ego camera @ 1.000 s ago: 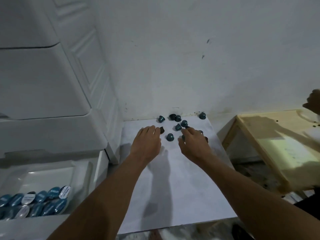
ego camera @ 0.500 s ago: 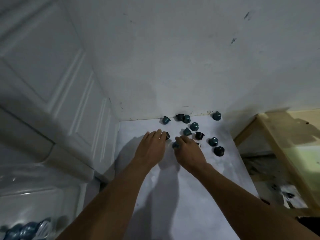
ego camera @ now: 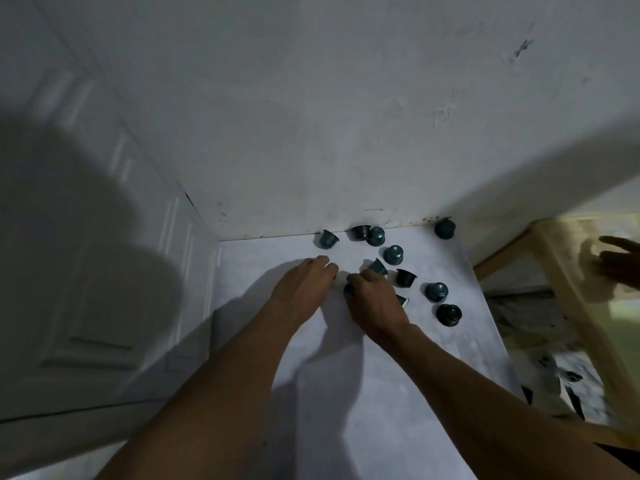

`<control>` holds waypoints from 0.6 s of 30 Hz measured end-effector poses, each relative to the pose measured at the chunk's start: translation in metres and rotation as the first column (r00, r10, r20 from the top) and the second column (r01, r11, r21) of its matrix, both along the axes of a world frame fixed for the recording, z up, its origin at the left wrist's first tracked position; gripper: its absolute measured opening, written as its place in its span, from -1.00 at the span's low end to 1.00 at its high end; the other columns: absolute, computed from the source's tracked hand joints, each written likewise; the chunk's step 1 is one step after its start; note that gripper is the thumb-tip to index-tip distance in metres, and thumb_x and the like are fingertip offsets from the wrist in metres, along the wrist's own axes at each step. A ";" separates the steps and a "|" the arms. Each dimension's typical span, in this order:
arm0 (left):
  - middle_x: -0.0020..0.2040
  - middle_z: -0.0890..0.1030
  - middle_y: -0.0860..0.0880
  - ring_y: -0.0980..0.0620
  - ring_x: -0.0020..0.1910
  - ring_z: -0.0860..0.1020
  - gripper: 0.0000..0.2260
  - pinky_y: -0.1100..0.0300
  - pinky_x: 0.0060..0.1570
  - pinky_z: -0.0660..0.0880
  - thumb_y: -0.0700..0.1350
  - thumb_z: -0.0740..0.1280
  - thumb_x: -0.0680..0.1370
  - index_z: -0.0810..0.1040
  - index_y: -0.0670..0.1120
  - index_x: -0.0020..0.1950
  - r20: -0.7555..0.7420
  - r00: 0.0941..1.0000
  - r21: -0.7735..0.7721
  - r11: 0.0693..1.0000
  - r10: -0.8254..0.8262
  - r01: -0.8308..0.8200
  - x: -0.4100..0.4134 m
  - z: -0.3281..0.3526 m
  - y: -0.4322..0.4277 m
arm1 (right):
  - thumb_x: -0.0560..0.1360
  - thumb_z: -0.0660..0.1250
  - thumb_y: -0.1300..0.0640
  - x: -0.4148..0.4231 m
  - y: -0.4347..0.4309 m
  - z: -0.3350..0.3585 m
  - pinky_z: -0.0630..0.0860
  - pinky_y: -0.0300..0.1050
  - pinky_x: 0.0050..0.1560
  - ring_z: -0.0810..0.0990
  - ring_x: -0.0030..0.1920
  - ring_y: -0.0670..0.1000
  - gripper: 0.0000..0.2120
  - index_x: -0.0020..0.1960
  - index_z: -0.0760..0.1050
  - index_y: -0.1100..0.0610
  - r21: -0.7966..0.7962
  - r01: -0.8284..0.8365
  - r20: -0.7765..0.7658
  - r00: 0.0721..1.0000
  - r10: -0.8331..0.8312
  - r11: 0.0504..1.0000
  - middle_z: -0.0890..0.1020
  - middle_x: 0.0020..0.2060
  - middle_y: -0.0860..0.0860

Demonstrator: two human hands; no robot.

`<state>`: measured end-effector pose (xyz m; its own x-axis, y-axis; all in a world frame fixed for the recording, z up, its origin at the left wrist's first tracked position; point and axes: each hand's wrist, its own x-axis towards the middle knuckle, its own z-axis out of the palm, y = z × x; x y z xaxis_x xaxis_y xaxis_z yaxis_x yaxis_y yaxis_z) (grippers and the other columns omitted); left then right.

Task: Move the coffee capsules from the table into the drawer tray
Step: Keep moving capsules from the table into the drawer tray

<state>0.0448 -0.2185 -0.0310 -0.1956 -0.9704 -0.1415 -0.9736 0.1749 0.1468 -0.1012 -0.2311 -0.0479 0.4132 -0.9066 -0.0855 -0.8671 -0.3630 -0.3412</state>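
Several teal and dark coffee capsules lie scattered at the far end of the white table (ego camera: 381,393), near the wall. Among them are a teal capsule (ego camera: 393,254) and a dark capsule (ego camera: 449,314). My right hand (ego camera: 375,299) is curled over a teal capsule (ego camera: 349,290) that peeks out under its fingertips. My left hand (ego camera: 304,285) rests palm down just left of it, fingers together; whether a capsule lies under it is hidden. The drawer tray is out of view.
A white panelled cabinet (ego camera: 104,271) stands along the table's left side. The white wall (ego camera: 346,116) closes off the back. A wooden table (ego camera: 568,289) sits to the right, with another person's hand (ego camera: 620,268) over it.
The view has swung up and right, so the drawer tray with its capsules has left the frame. My right hand has drawn one teal capsule leftward, toward my left hand.
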 end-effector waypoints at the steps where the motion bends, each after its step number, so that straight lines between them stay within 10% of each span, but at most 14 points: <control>1: 0.10 0.48 -0.08 -0.08 0.05 0.49 -0.83 0.10 -0.07 0.44 -0.29 0.22 0.54 0.43 -0.10 0.10 -0.003 1.000 -0.007 1.000 0.006 -0.006 0.001 -0.001 0.000 | 0.46 0.26 0.35 0.000 -0.002 -0.001 0.45 -0.04 -0.19 0.54 -0.14 0.23 -0.90 -0.08 0.55 0.29 -0.001 -0.004 0.003 1.000 0.004 1.000 0.58 -0.18 0.23; 18: 0.08 0.47 -0.12 -0.12 -0.02 0.51 -0.79 0.17 -0.09 0.39 -0.11 0.30 0.52 0.48 -0.16 0.11 -0.185 0.970 -0.067 0.982 0.161 -0.176 -0.002 0.049 0.044 | 0.49 0.19 0.25 -0.013 0.023 0.055 0.34 -0.04 -0.26 0.49 -0.14 0.23 -0.95 -0.08 0.38 0.23 0.044 0.062 0.100 0.993 -0.066 0.997 0.52 -0.10 0.20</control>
<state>0.0423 -0.1744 0.0183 -0.0435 -0.9983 -0.0378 -0.9495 0.0296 0.3124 -0.1141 -0.2081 0.0071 0.3628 -0.9281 -0.0836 -0.8482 -0.2916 -0.4422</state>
